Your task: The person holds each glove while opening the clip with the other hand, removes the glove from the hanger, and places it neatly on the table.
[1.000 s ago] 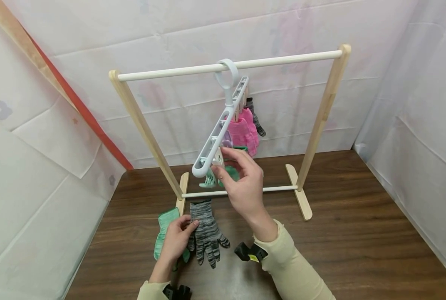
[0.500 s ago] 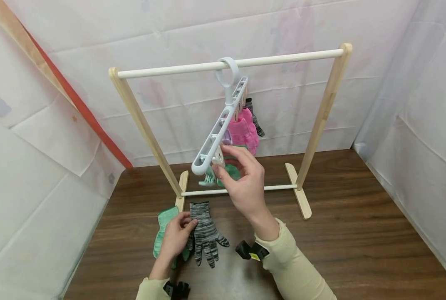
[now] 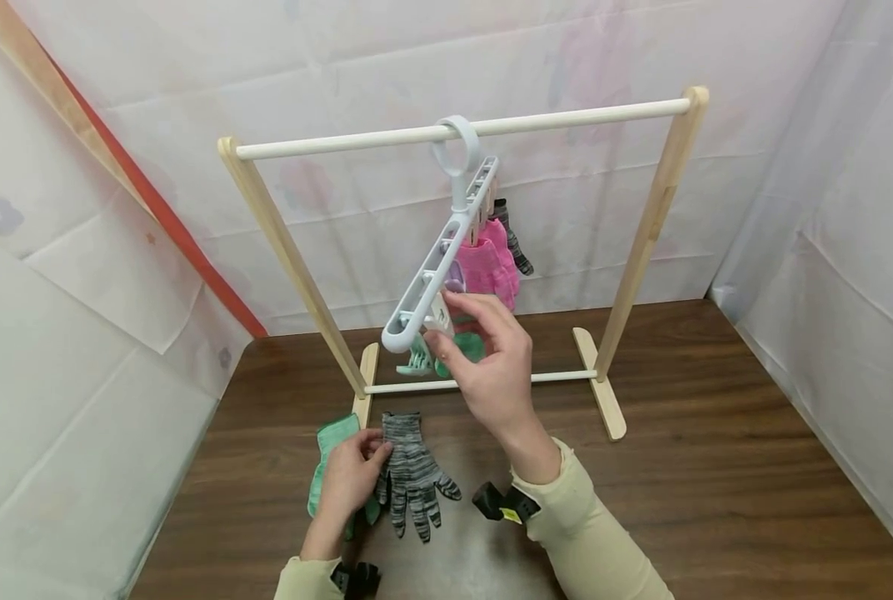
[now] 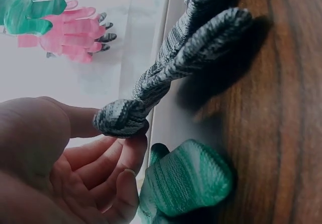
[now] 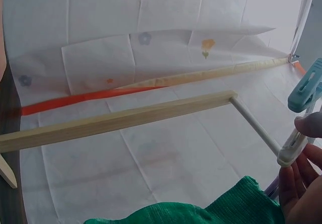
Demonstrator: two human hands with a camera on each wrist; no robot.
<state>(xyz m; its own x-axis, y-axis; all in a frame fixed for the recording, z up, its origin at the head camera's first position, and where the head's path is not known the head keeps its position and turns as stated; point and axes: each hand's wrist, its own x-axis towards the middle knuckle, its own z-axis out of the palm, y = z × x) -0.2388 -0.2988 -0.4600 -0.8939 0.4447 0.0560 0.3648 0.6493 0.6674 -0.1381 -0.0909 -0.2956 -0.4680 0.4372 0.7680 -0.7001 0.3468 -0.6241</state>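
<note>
In the head view my left hand pinches the edge of a black-and-grey striped knit glove, held close over the table with its fingers toward me. The left wrist view has the folded glove between thumb and fingertips. My right hand holds a white clothespin on the pale blue clip hanger. In the right wrist view, thumb and fingers pinch that clothespin beside a teal clothespin. A green glove hangs below, partly hidden by the hand in the head view.
The hanger hooks over the white rod of a wooden rack. Further along it hang a pink glove and another striped glove. A light green glove lies on the table beside my left hand.
My left hand has shifted the striped glove slightly toward me over the table. The right hand keeps its hold on the clothespin, nearly still.
</note>
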